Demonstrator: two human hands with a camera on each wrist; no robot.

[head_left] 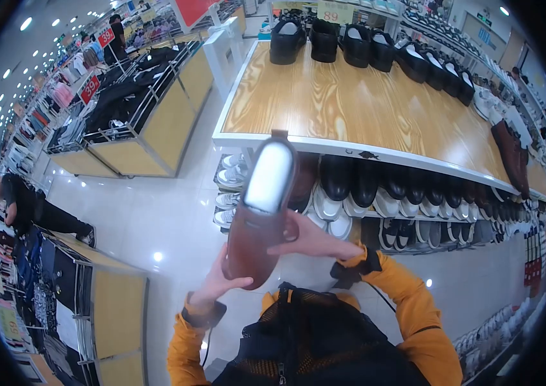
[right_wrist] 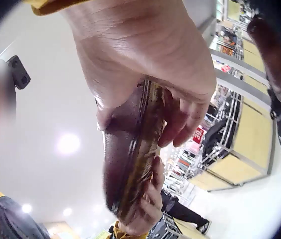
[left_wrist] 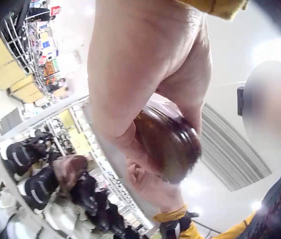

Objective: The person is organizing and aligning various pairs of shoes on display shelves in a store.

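A reddish-brown leather slip-on shoe [head_left: 252,241] is held up in front of the body, its toe toward the wearer and its pale insole showing at the far end. My left hand [head_left: 216,281] grips the toe end, thumb across the top. On the shoe's other side, my right hand [head_left: 311,238] holds the middle, thumb over the upper. In the right wrist view, the right hand [right_wrist: 145,50] wraps around the shoe [right_wrist: 128,149], with its sole edge visible between thumb and fingers. The left wrist view shows the rounded, shiny toe [left_wrist: 173,149] beyond the left hand [left_wrist: 135,69].
Ahead stands a wood-topped display table [head_left: 324,106] with black shoes [head_left: 356,45] along its back and a brown shoe [head_left: 511,157] at its right end. Shelves underneath hold rows of shoes [head_left: 389,183]. Clothing bins [head_left: 138,128] and a person in black [head_left: 28,206] are at the left.
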